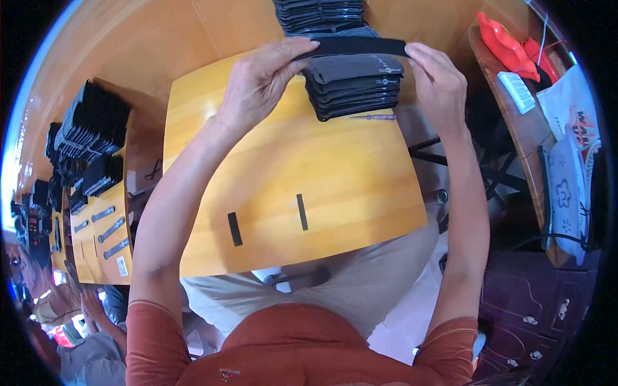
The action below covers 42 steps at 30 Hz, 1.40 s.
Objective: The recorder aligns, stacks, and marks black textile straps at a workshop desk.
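The yellow wooden table [290,174] carries a stack of black fabric pieces [354,90] at its far edge. Above it, the left hand [261,80] and right hand [438,77] pinch a black strip [354,46] taut; keeping both ends level should land it squarely.

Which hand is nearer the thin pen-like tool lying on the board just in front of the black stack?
Right. The right hand grips the black strip's end just above and right of the thin tool; the left hand holds the other end, farther off to the tool's left.
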{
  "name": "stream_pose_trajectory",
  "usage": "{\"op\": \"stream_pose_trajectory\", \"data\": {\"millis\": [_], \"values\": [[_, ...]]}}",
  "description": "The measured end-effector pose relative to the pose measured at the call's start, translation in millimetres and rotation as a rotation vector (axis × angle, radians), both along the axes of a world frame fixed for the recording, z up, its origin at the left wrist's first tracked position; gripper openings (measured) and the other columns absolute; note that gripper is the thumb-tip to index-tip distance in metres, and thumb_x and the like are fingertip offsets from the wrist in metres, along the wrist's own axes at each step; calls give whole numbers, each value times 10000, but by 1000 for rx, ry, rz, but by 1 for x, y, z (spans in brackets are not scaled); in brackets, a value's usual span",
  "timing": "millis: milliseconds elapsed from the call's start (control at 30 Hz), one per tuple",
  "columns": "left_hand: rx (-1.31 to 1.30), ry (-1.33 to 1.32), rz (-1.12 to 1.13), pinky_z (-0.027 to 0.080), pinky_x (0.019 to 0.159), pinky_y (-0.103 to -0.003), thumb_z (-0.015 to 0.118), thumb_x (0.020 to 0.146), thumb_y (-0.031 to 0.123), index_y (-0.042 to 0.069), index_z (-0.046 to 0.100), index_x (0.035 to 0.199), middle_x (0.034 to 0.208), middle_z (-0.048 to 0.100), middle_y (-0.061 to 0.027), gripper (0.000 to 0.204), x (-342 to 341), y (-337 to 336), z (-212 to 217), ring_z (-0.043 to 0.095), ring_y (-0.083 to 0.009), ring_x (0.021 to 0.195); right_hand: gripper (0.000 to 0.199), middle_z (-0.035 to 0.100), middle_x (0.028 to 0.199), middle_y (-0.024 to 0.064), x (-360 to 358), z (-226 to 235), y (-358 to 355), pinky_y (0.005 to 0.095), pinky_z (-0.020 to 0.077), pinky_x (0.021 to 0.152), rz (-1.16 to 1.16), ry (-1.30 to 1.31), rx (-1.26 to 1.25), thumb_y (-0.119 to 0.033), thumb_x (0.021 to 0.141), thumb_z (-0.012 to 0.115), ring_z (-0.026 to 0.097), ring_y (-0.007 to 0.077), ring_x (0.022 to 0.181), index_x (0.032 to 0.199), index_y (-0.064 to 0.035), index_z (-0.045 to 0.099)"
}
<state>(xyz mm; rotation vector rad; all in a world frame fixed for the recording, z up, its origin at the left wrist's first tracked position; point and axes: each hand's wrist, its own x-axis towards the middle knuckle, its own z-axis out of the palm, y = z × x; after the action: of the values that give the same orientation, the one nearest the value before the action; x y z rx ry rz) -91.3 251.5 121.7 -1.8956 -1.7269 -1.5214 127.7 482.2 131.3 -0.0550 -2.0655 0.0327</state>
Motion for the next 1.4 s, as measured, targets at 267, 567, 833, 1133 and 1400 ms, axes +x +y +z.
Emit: {"op": "stream_pose_trajectory", "data": {"millis": [267, 567, 833, 1133, 1400], "values": [[-137, 258, 70, 534, 1039, -400, 752, 873, 50, 102, 709, 1281, 1370, 649, -145, 413, -25, 58, -52, 618, -332, 1268, 171, 759, 1107, 137, -30, -63, 69, 387, 576, 955, -85, -125, 11, -19, 874, 667, 719, 291, 1060, 1014, -3, 764], [-305, 293, 106, 509, 1067, -425, 728, 912, 177, 74, 714, 1253, 1392, 631, -132, 357, -20, 61, -63, 596, -346, 1282, 240, 720, 1201, 177, -18, -91, 76, 424, 529, 1023, -135, -266, -39, -92, 935, 607, 662, 327, 1174, 1107, -25, 759], [-265, 171, 139, 446, 1119, -441, 730, 907, 147, 76, 713, 1247, 1386, 628, -142, 347, -11, 59, -72, 555, -347, 1319, 276, 671, 1324, 222, -14, -104, 69, 419, 509, 1055, -106, -203, -414, -143, 949, 620, 653, 378, 1216, 1163, -51, 768], [-265, 60, 84, 423, 1142, -414, 730, 886, 39, 95, 657, 1316, 1449, 534, -142, 440, -10, 61, -79, 506, -332, 1364, 264, 666, 1333, 231, -21, -109, 69, 423, 523, 1036, -69, -185, -474, -137, 934, 639, 680, 378, 1175, 1149, -85, 783], [-311, 10, 75, 407, 1156, -401, 728, 907, 42, 121, 645, 1343, 1488, 484, -145, 451, -10, 60, -82, 484, -317, 1385, 297, 638, 1380, 218, -18, -116, 69, 410, 518, 1032, -27, -154, -436, -183, 957, 644, 671, 367, 1186, 1221, -99, 750]]}}
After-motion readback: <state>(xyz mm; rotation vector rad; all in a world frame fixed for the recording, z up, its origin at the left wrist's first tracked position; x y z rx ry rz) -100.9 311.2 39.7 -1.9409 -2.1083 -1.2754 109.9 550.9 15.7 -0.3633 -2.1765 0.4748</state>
